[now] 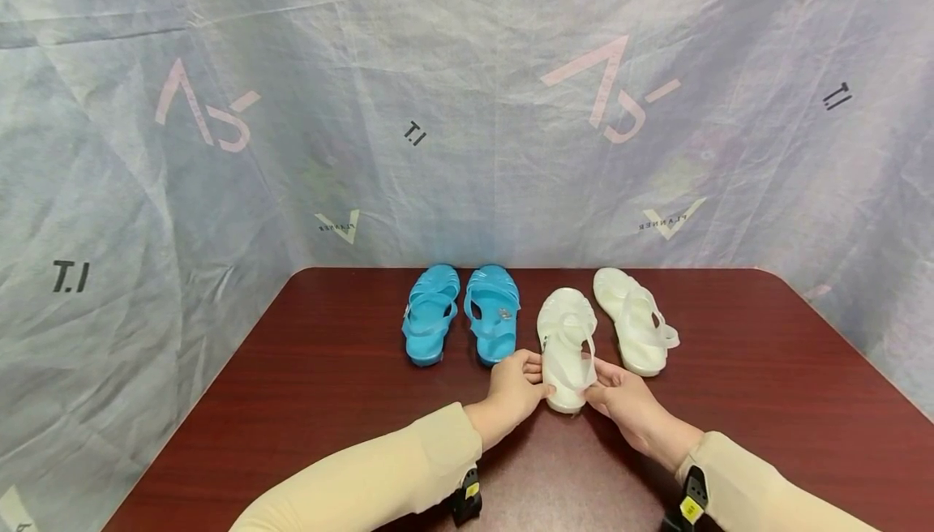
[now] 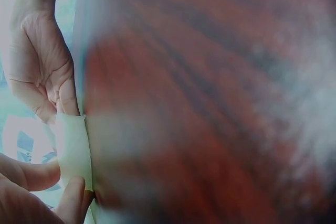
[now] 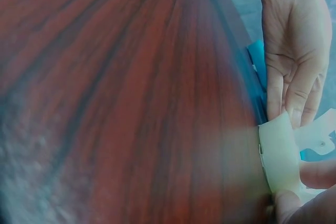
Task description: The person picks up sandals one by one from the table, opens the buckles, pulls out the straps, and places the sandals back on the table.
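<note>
A white sandal (image 1: 566, 345) lies toe away from me on the table, its heel between my two hands. My left hand (image 1: 514, 390) grips the left side of the heel, thumb near the back edge. On the other side my right hand (image 1: 629, 406) grips the heel, close to the ankle strap. In the left wrist view the pale heel (image 2: 73, 150) sits low against the tabletop between both hands. The right wrist view shows the same heel (image 3: 279, 150) with fingers on either side. The other white sandal (image 1: 636, 323) stands just behind and to the right, angled.
Two blue sandals, the left one (image 1: 430, 317) and the right one (image 1: 494, 313), stand side by side left of the white pair, toes toward the table's back edge. The dark red wooden table (image 1: 328, 386) meets a grey printed cloth (image 1: 467, 110) behind it.
</note>
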Demonstrator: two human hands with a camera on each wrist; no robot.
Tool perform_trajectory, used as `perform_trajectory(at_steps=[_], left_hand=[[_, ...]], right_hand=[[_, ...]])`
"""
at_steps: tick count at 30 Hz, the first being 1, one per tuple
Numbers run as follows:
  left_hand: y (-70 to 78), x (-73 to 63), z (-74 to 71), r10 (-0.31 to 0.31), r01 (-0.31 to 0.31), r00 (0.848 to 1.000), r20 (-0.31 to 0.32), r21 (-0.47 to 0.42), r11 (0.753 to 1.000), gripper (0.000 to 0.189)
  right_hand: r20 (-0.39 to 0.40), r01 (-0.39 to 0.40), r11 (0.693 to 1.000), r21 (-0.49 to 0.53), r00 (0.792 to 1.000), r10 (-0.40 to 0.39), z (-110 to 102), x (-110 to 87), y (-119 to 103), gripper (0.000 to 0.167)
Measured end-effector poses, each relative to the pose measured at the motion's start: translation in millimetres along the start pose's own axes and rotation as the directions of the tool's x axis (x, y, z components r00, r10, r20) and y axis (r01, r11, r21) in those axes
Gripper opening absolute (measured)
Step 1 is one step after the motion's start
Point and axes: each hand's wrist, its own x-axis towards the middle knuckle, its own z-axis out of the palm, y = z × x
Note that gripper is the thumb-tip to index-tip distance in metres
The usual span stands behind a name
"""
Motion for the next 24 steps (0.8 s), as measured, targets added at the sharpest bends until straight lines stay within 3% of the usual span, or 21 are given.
perform_trajectory(at_steps=[7, 19, 24], left_hand=[[0.7, 2.7, -2.4, 0.001, 0.000, 1.000, 0.022, -0.054, 0.999, 0.031], [1.7, 9.7, -3.8, -0.025, 0.028, 0.998, 0.050, -0.049, 0.998, 0.030], [1.6, 12.9, -3.2, -0.027, 0.029, 0.999, 0.046, -0.038, 0.999, 0.029]], right_hand=[[0.000, 0.002, 1.000, 0.006, 1.000, -0.002, 0, 1.6, -2, 0.069], [0.004, 0.039, 0.998, -0.049, 0.999, -0.038, -2, 8.7, -1, 0.072], [0.019, 0.019, 0.999, -0.034, 1.000, -0.018, -2, 10.7, -5, 0.071]])
